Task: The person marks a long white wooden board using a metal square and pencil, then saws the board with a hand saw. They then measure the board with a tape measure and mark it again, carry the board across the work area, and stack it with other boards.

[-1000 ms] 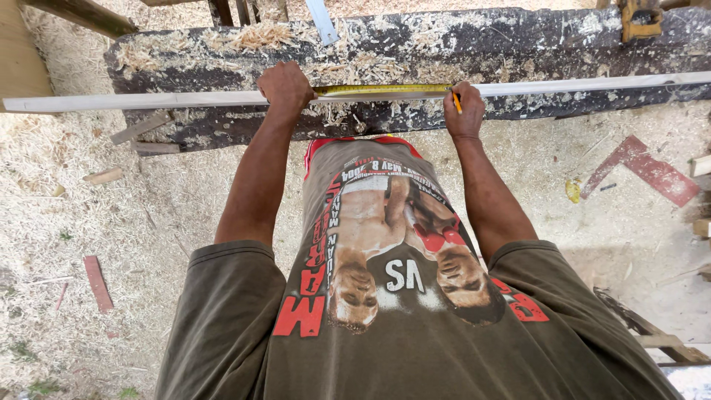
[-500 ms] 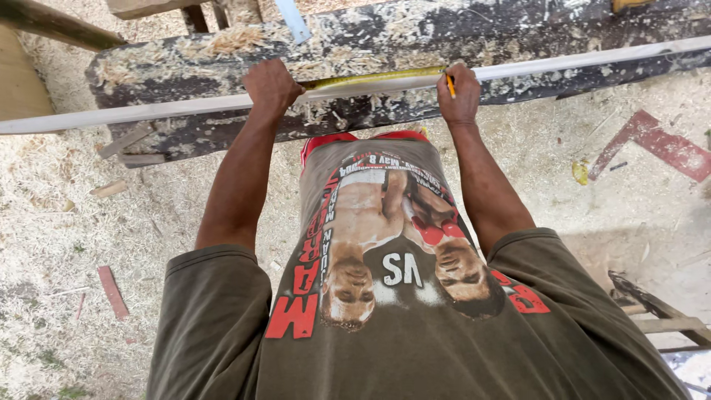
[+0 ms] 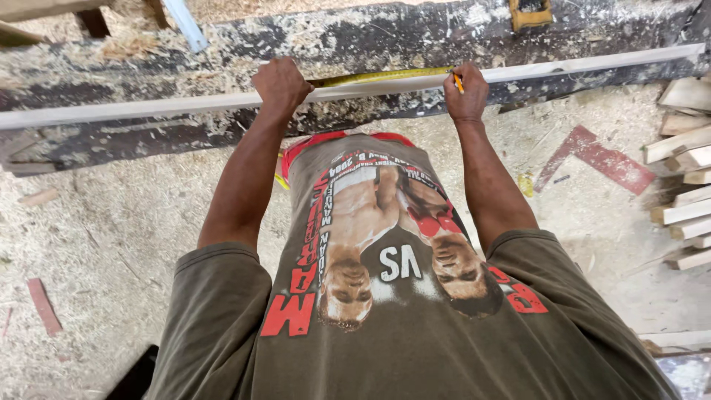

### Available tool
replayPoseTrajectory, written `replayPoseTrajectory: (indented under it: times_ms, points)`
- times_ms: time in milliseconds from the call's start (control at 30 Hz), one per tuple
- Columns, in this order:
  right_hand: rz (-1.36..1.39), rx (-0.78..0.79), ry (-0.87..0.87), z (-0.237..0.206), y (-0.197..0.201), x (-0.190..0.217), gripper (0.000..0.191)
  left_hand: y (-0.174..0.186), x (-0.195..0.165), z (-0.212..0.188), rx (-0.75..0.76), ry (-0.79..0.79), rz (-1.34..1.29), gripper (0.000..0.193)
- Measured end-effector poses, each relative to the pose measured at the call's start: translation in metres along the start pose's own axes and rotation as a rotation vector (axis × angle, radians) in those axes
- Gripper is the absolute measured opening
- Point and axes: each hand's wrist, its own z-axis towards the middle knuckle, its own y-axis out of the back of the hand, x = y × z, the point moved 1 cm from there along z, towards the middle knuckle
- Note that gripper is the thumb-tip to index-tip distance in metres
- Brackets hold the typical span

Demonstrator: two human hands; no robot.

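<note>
The person stood bent over a dark, sawdust-strewn bench point(image 3: 355, 37), both arms stretched out ahead. A long pale wooden strip point(image 3: 148, 107) lay along the bench's near edge, running almost from one side of the view to the other. The left hand point(image 3: 280, 85) was curled over the strip, fingers closed, pressing down one end of a yellow measuring tape point(image 3: 385, 75) that stretched along the top of the strip toward the other hand. The right hand point(image 3: 465, 92) rested against the strip at the far end of the tape, closed around a short orange pencil point(image 3: 458, 81) whose tip touched the wood just beside the tape.

At the top of the bench sat a yellow tool point(image 3: 529, 13), only partly in view. On the sawdust-covered floor point(image 3: 111, 222) lay a reddish L-shaped piece point(image 3: 592, 155) to the right, and past it a stack of cut wooden blocks point(image 3: 685, 170). A small red scrap of wood point(image 3: 43, 305) lay on the floor at the left.
</note>
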Motion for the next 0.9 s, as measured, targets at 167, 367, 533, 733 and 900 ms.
replayPoseTrajectory:
  times_ms: [167, 367, 533, 733, 900]
  points:
    - [0.053, 0.043, 0.022, 0.0, 0.006, -0.017, 0.013, -0.008, -0.017, -0.002, 0.209, 0.142, 0.043, 0.059]
    - [0.048, 0.084, -0.001, -0.004, 0.003, -0.02, 0.014, -0.005, -0.012, -0.001, 0.231, 0.171, 0.052, 0.064]
    - [0.016, 0.095, -0.013, -0.007, 0.003, -0.022, 0.014, -0.004, -0.011, 0.001, 0.222, 0.158, 0.052, 0.065]
    - [0.005, 0.121, -0.03, -0.01, 0.002, -0.024, 0.014, -0.007, -0.012, -0.001, 0.229, 0.159, 0.051, 0.062]
    - [-0.003, 0.126, -0.056, -0.01, 0.001, -0.025, 0.014, -0.005, -0.014, -0.004, 0.17, 0.145, 0.063, 0.061]
